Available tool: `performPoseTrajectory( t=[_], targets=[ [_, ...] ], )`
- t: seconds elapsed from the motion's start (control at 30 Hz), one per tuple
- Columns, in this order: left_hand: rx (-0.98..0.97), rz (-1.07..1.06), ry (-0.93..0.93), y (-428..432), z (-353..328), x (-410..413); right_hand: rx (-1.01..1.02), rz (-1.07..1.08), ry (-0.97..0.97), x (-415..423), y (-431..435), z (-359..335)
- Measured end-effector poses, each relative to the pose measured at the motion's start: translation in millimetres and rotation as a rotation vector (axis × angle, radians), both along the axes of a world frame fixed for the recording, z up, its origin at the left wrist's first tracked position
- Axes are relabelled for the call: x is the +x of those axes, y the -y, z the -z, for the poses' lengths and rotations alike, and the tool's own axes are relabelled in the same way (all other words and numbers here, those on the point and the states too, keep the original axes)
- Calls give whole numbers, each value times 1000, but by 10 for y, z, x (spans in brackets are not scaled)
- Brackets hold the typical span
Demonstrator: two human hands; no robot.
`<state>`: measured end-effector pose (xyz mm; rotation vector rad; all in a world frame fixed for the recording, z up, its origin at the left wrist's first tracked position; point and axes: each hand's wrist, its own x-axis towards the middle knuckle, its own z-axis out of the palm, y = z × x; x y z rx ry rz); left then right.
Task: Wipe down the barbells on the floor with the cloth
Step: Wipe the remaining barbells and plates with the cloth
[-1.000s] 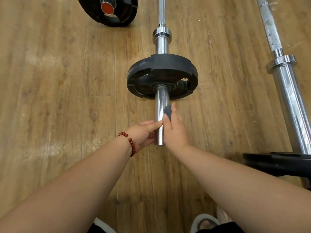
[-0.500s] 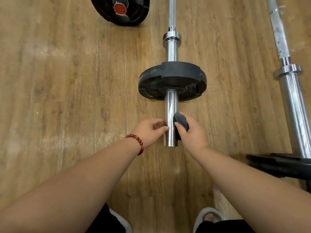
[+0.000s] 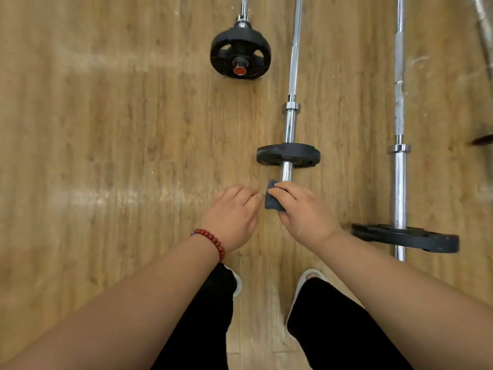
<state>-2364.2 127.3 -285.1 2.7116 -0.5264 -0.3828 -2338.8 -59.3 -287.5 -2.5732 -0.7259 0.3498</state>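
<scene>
My right hand (image 3: 304, 212) gripped the cloth (image 3: 270, 200) over the middle barbell (image 3: 289, 124) end, my left hand (image 3: 232, 212) loosely curled, empty, another barbell (image 3: 398, 169) lay alongside at right

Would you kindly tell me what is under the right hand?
The dark cloth, gripped in the right hand, shows beneath its fingers. The middle barbell's chrome sleeve runs toward them; its near end is covered, so contact cannot be seen.
</scene>
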Motion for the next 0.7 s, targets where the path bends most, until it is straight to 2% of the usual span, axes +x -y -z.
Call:
performPoseTrajectory(
  t=[0.17, 0.37, 0.53, 0.7],
  targets=[
    [-49, 26, 64, -227, -1172, -57, -23, -15, 97, -1, -202, -1233],
    [-113, 83, 231, -517, -2216, -7, 30, 34, 235, -20, -380, -2232],
    [-163, 111, 352, -594, -2781, 214, 85, 66, 259, 11, -488, -2762],
    [-135, 101, 451, -511, -3105, 554, 182, -6, 287, 381, -279, -3064]
  ],
)
